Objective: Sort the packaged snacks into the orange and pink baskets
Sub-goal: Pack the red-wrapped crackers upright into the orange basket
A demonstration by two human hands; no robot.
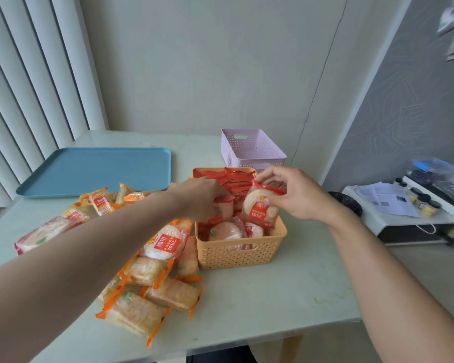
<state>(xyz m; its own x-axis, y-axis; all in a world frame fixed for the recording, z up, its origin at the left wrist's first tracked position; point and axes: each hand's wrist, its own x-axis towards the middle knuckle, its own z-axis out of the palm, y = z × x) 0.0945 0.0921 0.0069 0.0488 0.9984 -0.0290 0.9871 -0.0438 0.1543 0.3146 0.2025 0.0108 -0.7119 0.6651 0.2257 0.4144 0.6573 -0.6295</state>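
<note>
An orange basket stands mid-table, holding several red-labelled rice cracker packets. Behind it stands a pink basket; I see nothing inside it. My right hand pinches a red rice cracker packet upright over the orange basket's right side. My left hand reaches into the same basket and grips another red-edged packet. A heap of orange-edged and red-labelled snack packets lies on the table to the left of the orange basket.
A blue tray lies at the back left of the pale table. Vertical blinds hang on the left. To the right, beyond the table edge, stand a black bin and a low white shelf with papers and small jars.
</note>
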